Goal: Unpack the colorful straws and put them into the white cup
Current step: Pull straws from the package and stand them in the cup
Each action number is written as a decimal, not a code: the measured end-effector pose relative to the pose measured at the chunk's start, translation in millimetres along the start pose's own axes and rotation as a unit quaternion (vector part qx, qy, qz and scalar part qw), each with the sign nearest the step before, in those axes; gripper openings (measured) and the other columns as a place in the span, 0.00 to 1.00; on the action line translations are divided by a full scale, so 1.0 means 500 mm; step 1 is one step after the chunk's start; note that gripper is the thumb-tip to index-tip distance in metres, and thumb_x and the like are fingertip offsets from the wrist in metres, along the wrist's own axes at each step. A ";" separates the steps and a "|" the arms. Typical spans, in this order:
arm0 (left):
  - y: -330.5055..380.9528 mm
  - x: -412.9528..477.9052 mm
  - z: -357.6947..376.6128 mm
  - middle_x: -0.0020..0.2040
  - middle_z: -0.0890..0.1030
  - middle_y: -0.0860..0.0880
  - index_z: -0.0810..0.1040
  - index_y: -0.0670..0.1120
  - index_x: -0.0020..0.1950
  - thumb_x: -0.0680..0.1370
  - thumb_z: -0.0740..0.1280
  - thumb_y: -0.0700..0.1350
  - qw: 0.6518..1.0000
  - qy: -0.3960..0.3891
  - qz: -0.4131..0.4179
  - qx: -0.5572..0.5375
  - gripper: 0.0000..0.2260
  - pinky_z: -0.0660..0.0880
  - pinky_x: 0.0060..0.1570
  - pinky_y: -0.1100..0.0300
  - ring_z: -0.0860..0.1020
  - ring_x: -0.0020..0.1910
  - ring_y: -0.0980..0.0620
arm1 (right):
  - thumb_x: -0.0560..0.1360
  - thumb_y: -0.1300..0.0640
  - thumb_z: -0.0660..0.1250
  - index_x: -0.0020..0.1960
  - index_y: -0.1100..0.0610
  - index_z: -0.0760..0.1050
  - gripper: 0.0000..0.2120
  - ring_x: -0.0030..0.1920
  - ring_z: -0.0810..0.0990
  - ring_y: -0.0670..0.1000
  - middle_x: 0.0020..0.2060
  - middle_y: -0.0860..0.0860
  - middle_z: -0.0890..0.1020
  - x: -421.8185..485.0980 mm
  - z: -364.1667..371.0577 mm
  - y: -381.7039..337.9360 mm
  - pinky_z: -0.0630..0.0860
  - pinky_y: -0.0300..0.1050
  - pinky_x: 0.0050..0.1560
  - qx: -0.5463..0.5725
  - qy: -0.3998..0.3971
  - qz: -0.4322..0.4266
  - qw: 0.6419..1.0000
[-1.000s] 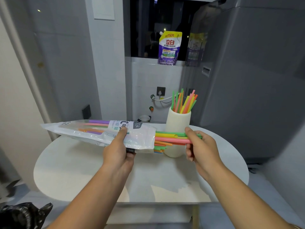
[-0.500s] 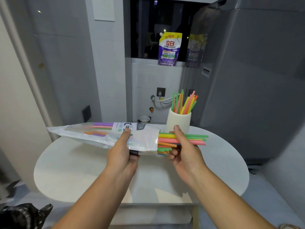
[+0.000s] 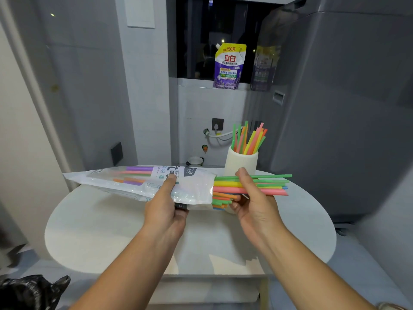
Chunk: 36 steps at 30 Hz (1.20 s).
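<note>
Above round table [image 3: 111,231]: left hand [image 3: 165,209] grips bag [image 3: 138,184], right hand [image 3: 254,204] pinches straws [image 3: 263,185].

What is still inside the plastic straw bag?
Through the straw bag, purple, orange and pink straws show. The printed label and left hand cover the middle, so the count is unclear.

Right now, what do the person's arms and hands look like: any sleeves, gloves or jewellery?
Both forearms are bare, with no sleeves in view. The left hand and right hand wear no gloves or rings. Something pale, perhaps a band, shows at the bottom right edge of the frame, too cropped to identify.
</note>
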<state>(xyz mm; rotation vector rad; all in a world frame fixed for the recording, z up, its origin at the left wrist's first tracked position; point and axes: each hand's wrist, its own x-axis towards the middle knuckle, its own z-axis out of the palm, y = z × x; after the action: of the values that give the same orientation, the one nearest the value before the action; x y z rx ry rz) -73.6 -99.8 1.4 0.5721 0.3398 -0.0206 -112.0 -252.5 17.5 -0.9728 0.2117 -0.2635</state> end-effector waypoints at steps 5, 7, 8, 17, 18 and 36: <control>-0.002 -0.003 -0.001 0.57 0.87 0.46 0.79 0.45 0.68 0.78 0.72 0.39 1.000 -0.002 -0.003 0.003 0.17 0.86 0.41 0.52 0.87 0.53 0.48 | 0.72 0.60 0.76 0.47 0.56 0.81 0.06 0.29 0.74 0.46 0.35 0.52 0.81 0.010 -0.001 0.002 0.71 0.37 0.26 -0.059 0.007 -0.004 0.998; -0.003 -0.005 0.000 0.58 0.87 0.45 0.79 0.45 0.68 0.79 0.72 0.39 1.000 -0.004 -0.007 0.001 0.17 0.86 0.41 0.51 0.86 0.54 0.47 | 0.73 0.60 0.75 0.45 0.56 0.80 0.04 0.28 0.75 0.46 0.32 0.51 0.81 0.015 -0.004 -0.002 0.72 0.38 0.27 -0.082 0.015 -0.017 0.996; -0.003 -0.006 0.001 0.58 0.87 0.45 0.79 0.45 0.68 0.79 0.71 0.39 1.000 -0.005 -0.009 -0.001 0.17 0.86 0.41 0.52 0.86 0.54 0.47 | 0.74 0.59 0.75 0.45 0.57 0.80 0.04 0.28 0.75 0.46 0.31 0.51 0.81 0.019 -0.005 -0.004 0.73 0.39 0.27 -0.097 0.016 -0.029 0.995; 0.007 -0.001 0.006 0.54 0.88 0.46 0.77 0.45 0.69 0.80 0.70 0.39 1.000 -0.008 0.001 -0.017 0.17 0.84 0.33 0.56 0.88 0.42 0.51 | 0.76 0.61 0.72 0.40 0.60 0.78 0.07 0.26 0.74 0.50 0.29 0.52 0.78 0.029 -0.005 -0.063 0.72 0.43 0.28 -0.142 0.016 -0.113 0.983; 0.007 0.000 0.006 0.54 0.88 0.46 0.77 0.45 0.69 0.80 0.70 0.39 1.000 -0.008 0.002 -0.017 0.17 0.84 0.33 0.56 0.88 0.41 0.51 | 0.76 0.61 0.72 0.41 0.61 0.78 0.07 0.26 0.75 0.50 0.29 0.53 0.79 0.031 -0.007 -0.069 0.73 0.43 0.28 -0.148 0.015 -0.116 0.982; 0.018 0.008 0.005 0.55 0.87 0.46 0.77 0.45 0.70 0.80 0.70 0.40 0.999 0.008 0.010 -0.038 0.17 0.83 0.31 0.57 0.88 0.38 0.52 | 0.77 0.61 0.71 0.40 0.62 0.80 0.07 0.25 0.78 0.51 0.27 0.54 0.81 0.036 -0.017 -0.145 0.77 0.42 0.27 -0.183 0.020 -0.149 0.972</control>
<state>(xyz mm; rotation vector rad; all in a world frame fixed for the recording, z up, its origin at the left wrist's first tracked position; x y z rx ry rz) -68.1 -93.1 7.0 0.5005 0.3480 0.0165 -106.7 -303.4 72.2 -1.3686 0.1521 -0.5318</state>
